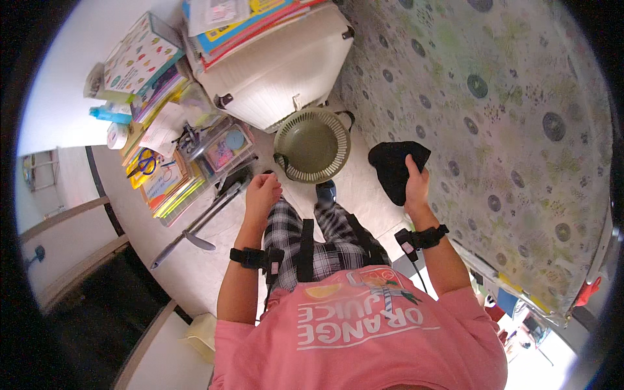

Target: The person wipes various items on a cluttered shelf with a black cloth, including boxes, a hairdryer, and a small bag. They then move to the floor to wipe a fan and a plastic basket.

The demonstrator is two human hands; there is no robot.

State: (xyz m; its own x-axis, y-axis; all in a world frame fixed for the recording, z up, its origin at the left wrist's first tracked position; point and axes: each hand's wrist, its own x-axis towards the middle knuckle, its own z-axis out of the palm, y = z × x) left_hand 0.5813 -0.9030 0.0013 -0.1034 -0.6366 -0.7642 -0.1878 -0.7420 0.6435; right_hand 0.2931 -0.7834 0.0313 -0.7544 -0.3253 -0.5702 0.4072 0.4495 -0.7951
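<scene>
My right hand (pixel 418 187) grips a black cloth item (pixel 397 168), thumb on top, beside a tall patterned surface. The item's exact kind is not clear from its folded shape. My left hand (pixel 263 194) hangs above my left leg with its fingers curled together, and nothing shows in it. Between and beyond the two hands, a grey-green plastic basket (pixel 312 145) with a slotted rim and dark handles stands on the floor. Nothing is visible inside it. Both wrists wear black straps with small devices.
Behind the basket stands a white hard-shell suitcase (pixel 278 73) topped with books (pixel 243 29). To the left are stacked papers, a clear plastic box (pixel 226 151), scissors (pixel 145 163) and a dark metal pole (pixel 200 222). A flower-and-circle-patterned cover (pixel 487 136) fills the right side.
</scene>
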